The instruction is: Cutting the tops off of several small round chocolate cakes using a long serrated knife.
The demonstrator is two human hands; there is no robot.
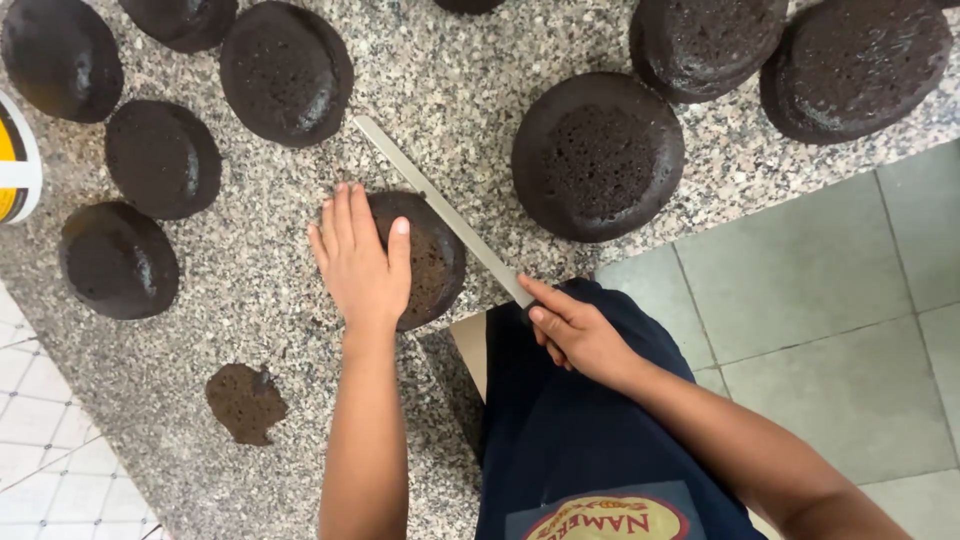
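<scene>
A small round dark chocolate cake [432, 255] lies on the speckled granite counter [440, 70] near its front edge. My left hand [358, 258] rests flat on top of it, fingers together and pointing away from me. My right hand [570, 328] grips the handle of a long thin knife [435, 205]. The blade lies diagonally across the cake's right side, its tip reaching up and left past the cake.
Several other round dark cakes lie around: a large cake [597, 155] right of the knife, two big cakes [855, 65] at the far right, smaller cakes [118, 258] at the left. A thin cake scrap [245, 402] lies nearby. A white and yellow tub [15, 165] stands at the left edge. Tiled floor [830, 330] lies below right.
</scene>
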